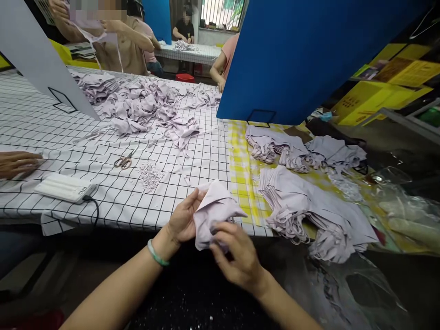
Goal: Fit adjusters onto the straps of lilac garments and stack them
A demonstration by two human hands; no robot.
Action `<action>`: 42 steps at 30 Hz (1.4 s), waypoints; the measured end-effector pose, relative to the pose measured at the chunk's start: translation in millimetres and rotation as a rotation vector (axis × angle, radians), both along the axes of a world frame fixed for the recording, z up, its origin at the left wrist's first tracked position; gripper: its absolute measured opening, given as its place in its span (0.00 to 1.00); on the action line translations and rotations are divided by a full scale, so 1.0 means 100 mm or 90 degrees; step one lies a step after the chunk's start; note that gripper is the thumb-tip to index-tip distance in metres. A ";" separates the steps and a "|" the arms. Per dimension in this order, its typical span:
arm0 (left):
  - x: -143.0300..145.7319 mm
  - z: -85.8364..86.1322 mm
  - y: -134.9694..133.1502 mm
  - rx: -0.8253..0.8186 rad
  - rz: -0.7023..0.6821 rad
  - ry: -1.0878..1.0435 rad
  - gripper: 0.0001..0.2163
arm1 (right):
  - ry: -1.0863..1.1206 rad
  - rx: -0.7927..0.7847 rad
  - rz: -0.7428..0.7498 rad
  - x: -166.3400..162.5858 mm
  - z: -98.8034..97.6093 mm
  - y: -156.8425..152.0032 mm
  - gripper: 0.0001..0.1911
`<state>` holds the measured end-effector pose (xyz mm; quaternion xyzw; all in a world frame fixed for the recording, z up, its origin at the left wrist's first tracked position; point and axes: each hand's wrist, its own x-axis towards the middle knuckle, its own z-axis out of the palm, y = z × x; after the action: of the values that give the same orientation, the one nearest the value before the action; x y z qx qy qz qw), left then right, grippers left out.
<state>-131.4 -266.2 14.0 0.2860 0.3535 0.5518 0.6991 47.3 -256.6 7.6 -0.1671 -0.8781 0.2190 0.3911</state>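
A pale lilac fabric piece (215,208) is held just in front of the table's near edge. My left hand (182,220), with a green bangle at the wrist, grips its left side with thumb and fingers closed on the cloth. On the lower right side, my right hand (237,254) pinches the same piece. To the right of both hands, a stack of similar lilac pieces (309,208) lies on the yellow checked cloth.
Scissors (124,161), a heap of small cuttings (150,174) and a white power bank (65,187) lie on the grid-patterned tablecloth. A loose lilac fabric pile (144,103) sits farther back. Another person's hand (17,162) rests at the left edge. Blue divider (309,55) stands right; other people work behind.
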 end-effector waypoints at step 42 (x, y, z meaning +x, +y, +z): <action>-1.07 0.26 -0.28 -0.141 -0.006 0.289 0.12 | -0.075 -0.613 -0.061 -0.51 0.09 0.89 0.09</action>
<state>-238.5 -294.0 39.5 0.3259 0.5581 0.4282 0.6316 -3.6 -167.6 16.3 -0.3817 -0.6888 0.5723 0.2287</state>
